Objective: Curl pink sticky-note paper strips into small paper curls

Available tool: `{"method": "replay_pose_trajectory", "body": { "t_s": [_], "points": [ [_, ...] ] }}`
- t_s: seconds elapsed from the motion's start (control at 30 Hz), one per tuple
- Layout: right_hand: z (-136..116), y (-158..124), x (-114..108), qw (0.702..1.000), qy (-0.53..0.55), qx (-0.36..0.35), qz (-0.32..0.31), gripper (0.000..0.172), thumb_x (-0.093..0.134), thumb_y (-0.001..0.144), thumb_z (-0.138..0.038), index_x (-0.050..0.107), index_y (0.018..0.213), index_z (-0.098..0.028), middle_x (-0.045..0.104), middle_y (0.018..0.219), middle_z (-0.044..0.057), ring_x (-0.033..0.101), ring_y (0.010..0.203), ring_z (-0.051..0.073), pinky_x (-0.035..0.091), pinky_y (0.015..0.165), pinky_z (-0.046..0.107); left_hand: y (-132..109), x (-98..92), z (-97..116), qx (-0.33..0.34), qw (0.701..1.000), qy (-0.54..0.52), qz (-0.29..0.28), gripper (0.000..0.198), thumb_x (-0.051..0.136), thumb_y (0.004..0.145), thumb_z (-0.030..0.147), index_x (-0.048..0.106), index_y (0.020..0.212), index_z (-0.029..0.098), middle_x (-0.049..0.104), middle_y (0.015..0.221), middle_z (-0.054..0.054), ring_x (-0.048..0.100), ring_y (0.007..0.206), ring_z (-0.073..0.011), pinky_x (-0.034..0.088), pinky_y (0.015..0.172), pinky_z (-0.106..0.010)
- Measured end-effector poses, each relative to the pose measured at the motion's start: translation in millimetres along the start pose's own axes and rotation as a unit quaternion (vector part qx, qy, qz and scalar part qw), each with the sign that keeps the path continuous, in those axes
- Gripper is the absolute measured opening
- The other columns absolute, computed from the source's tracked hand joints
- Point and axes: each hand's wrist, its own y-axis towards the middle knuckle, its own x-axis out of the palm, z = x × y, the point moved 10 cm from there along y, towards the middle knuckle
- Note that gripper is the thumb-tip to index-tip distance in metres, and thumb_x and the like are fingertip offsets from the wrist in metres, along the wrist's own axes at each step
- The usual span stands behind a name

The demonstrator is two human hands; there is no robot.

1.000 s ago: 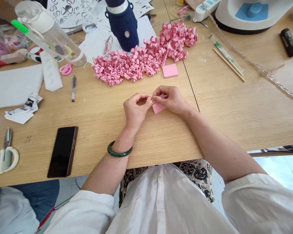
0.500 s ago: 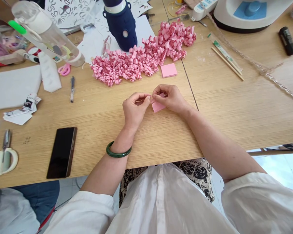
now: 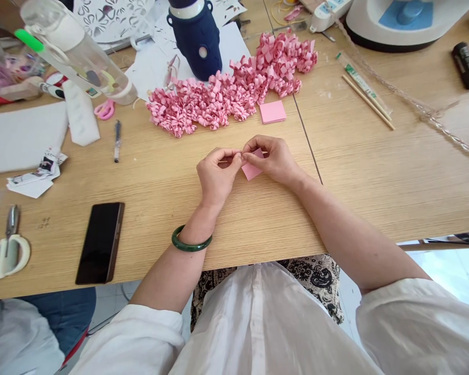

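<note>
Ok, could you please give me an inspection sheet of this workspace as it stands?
Surface: wooden table, two tops butted together.
Job's things: pink paper square; pile of pink paper curls; pink note pad.
Clutter: phone, scissors, pen, blue bottle, clear bottle, chopsticks.
Grippers: left hand and right hand both pinch the square.
Cables: clear braided cord; power strip at far edge.
Surroundings: another person's leg, lower left.
</note>
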Motion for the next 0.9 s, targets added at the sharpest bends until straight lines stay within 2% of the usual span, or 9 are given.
{"method": "replay_pose_trajectory", "body": {
  "t_s": [0.23, 0.47, 0.7, 0.8, 0.9],
  "points": [
    [-2, -3, -1, 0.999, -0.010, -0.005, 0.041, 0.011, 0.069, 0.084, -0.027, 0.069, 0.082, -0.017, 0.073, 0.083, 0.003, 0.062, 0.077, 0.015, 0.050, 0.077, 0.031, -2, 0.3, 0, -0.002, 1.000, -0.020, 0.013, 0.007, 0.072, 0.081, 0.015, 0.079, 0.080, 0.017, 0.079, 0.083, -0.001, 0.074, 0.073, -0.0122, 0.059, 0.073, -0.022],
    [0, -3, -7, 0.996, -0.045, 0.020, 0.071, 0.008, 0.065, 0.085, -0.024, 0.069, 0.083, -0.017, 0.072, 0.086, 0.004, 0.062, 0.080, 0.015, 0.050, 0.080, 0.031, -4, 3.6, 1, 0.004, 0.999, -0.044, -0.006, 0.011, 0.070, 0.085, 0.022, 0.081, 0.088, 0.021, 0.080, 0.093, -0.002, 0.073, 0.087, -0.0142, 0.059, 0.081, -0.025],
    [0, -2, -8, 0.996, -0.055, 0.018, 0.070, 0.005, 0.064, 0.082, -0.021, 0.066, 0.079, -0.018, 0.070, 0.080, 0.002, 0.059, 0.075, 0.014, 0.049, 0.075, 0.029, -6, 6.5, 3, 0.000, 1.000, -0.022, -0.020, 0.011, 0.070, 0.086, 0.026, 0.078, 0.086, 0.020, 0.078, 0.092, -0.003, 0.072, 0.087, -0.0150, 0.059, 0.078, -0.025],
    [-1, -1, -6, 0.996, -0.058, 0.014, 0.061, 0.006, 0.061, 0.082, -0.019, 0.063, 0.076, -0.018, 0.068, 0.077, 0.001, 0.056, 0.071, 0.013, 0.046, 0.072, 0.028, -5, 7.5, -2, -0.027, 0.998, -0.053, -0.018, 0.020, 0.069, 0.090, 0.037, 0.076, 0.085, 0.020, 0.078, 0.090, -0.004, 0.072, 0.082, -0.0153, 0.060, 0.076, -0.027],
    [-1, -1, -6, 0.997, -0.064, 0.016, 0.051, 0.005, 0.060, 0.080, -0.018, 0.061, 0.075, -0.018, 0.065, 0.074, 0.000, 0.052, 0.066, 0.012, 0.042, 0.066, 0.028, -3, 6.5, -10, -0.057, 0.993, -0.106, -0.004, 0.026, 0.068, 0.091, 0.044, 0.075, 0.088, 0.019, 0.079, 0.099, -0.006, 0.072, 0.085, -0.0161, 0.061, 0.077, -0.028]
  ]
}}
